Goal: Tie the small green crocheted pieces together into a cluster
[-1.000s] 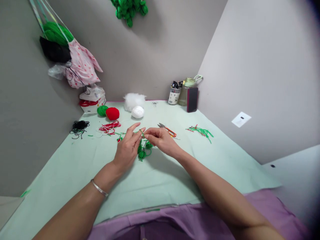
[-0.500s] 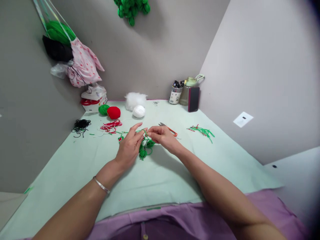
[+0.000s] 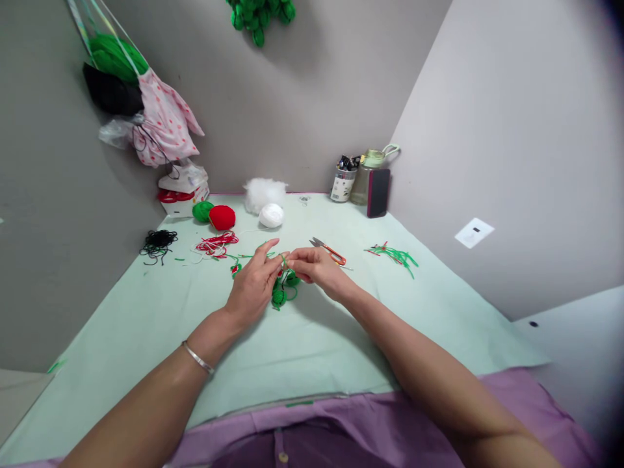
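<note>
Fingertips of my left hand and my right hand meet over the middle of the table, both closed on a strand of green yarn. My left index finger points up and away from the others. Below the fingers lie small green crocheted balls with dark stripes, joined by green yarn; my hands hide part of them. A little green and red piece rests just left of my left hand. Orange-handled thread snips lie beyond my right hand.
Behind sit red yarn, green yarn, white yarn and white stuffing. Black cord lies left, cut green strands right. A phone, a bottle and a pen tin stand back right.
The fingertips have shifted slightly at the green yarn, and the right hand has turned a little. The view has moved very slightly; the other things stay in place.
</note>
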`<state>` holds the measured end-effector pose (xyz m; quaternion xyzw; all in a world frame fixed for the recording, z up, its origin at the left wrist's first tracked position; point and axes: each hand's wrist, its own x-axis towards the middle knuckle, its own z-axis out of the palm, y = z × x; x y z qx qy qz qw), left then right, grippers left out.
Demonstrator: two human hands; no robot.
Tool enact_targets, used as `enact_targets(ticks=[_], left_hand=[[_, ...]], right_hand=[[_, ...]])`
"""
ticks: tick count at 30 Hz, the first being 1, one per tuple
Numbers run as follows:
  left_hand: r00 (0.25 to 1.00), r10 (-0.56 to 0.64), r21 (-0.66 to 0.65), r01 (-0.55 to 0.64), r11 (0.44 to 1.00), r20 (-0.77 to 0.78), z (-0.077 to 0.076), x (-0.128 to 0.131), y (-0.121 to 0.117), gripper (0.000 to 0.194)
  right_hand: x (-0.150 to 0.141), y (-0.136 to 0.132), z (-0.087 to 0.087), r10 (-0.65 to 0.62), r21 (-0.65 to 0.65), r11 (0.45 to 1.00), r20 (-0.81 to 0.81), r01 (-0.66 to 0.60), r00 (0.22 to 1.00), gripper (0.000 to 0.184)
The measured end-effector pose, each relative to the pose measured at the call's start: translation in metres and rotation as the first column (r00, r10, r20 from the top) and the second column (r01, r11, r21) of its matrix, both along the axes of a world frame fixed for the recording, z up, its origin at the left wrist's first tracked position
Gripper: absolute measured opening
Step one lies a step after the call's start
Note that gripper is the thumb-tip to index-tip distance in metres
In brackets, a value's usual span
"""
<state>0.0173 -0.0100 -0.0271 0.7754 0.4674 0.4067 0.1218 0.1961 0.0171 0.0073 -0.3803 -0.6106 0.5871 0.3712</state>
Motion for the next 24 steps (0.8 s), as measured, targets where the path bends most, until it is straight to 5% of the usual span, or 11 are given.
enact_targets(ticks=[7, 11, 16, 24], left_hand=[[0.998, -0.003, -0.020, 0.002, 1.000, -0.060, -0.001, -0.002, 0.002, 0.038], [1.000, -0.014, -0.019, 0.013, 1.000, -0.027, 0.001, -0.004, 0.003, 0.035], [0.974, 0.027, -0.122, 0.000, 0.993, 0.224, 0.006, -0.005, 0.005, 0.024], [0.783, 0.205, -0.438, 0.095, 0.894, 0.587, 0.012, -0.007, 0.011, 0.023]], right_hand=[[0.000, 0.001, -0.003, 0.017, -0.021, 1.000, 0.013, -0.017, 1.000, 0.022], [0.000, 0.003, -0.005, -0.066, 0.072, 0.995, 0.062, 0.062, 0.996, 0.027], [-0.006, -0.001, -0.008, -0.121, 0.243, 0.967, 0.179, 0.075, 0.976, 0.028], [-0.011, -0.008, -0.009, -0.231, 0.429, 0.898, 0.280, 0.094, 0.932, 0.021]])
